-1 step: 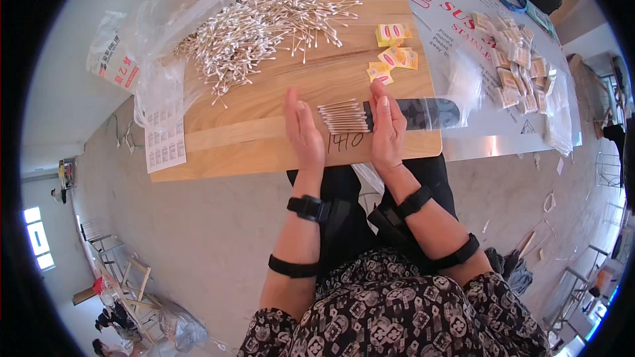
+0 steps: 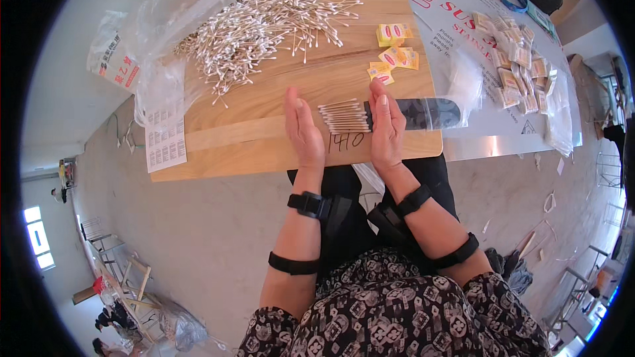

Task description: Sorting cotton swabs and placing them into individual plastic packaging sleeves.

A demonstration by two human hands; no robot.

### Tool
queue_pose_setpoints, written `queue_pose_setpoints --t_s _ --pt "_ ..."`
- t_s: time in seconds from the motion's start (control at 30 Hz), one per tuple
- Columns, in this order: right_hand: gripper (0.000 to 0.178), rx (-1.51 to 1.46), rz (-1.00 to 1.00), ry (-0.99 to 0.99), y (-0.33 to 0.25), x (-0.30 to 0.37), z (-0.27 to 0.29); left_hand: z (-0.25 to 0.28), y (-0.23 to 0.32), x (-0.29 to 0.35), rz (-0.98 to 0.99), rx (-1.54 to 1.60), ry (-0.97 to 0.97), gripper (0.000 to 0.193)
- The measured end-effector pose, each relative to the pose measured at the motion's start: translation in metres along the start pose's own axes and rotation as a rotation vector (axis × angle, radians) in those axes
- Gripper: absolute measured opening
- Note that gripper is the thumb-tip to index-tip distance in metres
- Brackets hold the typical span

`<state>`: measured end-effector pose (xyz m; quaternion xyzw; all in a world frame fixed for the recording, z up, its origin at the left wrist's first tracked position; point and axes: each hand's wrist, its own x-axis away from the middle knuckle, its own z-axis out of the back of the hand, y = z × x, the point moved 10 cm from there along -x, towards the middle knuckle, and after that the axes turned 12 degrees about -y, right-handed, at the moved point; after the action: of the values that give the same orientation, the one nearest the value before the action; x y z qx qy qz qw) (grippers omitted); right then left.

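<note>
A flat row of cotton swabs (image 2: 344, 118) lies on the wooden board (image 2: 245, 139) between my two hands. On its left side my left hand (image 2: 305, 133) stands on edge, fingers stretched out, with a small gap to the swabs. My right hand (image 2: 387, 129) is held likewise at the right, fingers straight, close to the swab tips. Under and beyond the right hand lies a dark flat strip (image 2: 423, 114) with a clear plastic bag (image 2: 465, 86) at its far end. Neither hand holds anything.
A big heap of loose cotton swabs (image 2: 245, 39) spills from a clear plastic bag (image 2: 155, 39) at the back left. Small yellow cards (image 2: 395, 34) lie beyond my right hand. Packed swab bundles (image 2: 519, 53) cover part of the metal sheet (image 2: 456, 53) on the right. A printed label sheet (image 2: 165, 135) is at left.
</note>
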<state>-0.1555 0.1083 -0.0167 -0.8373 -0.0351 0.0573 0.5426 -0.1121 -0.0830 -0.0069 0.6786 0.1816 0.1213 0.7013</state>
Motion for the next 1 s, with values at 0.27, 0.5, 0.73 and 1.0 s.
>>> queue_pose_setpoints --t_s 0.27,0.5,0.73,1.0 --pt "0.045 -0.051 -0.003 -0.05 0.001 -0.01 0.003 -0.048 -0.011 -0.006 0.045 0.399 -0.137 0.06" --pt "0.049 -0.044 -0.002 -0.008 -0.01 -0.003 0.021 -0.065 -0.009 0.006 0.016 0.447 -0.129 0.056" --pt "0.025 0.495 0.054 -0.186 -0.053 -0.006 0.053 -0.049 0.029 0.019 -0.135 -0.268 -0.319 0.039" --pt "0.009 1.008 0.126 -0.614 -0.055 0.022 0.008 -0.078 0.037 0.052 -0.276 -1.062 -0.571 0.063"
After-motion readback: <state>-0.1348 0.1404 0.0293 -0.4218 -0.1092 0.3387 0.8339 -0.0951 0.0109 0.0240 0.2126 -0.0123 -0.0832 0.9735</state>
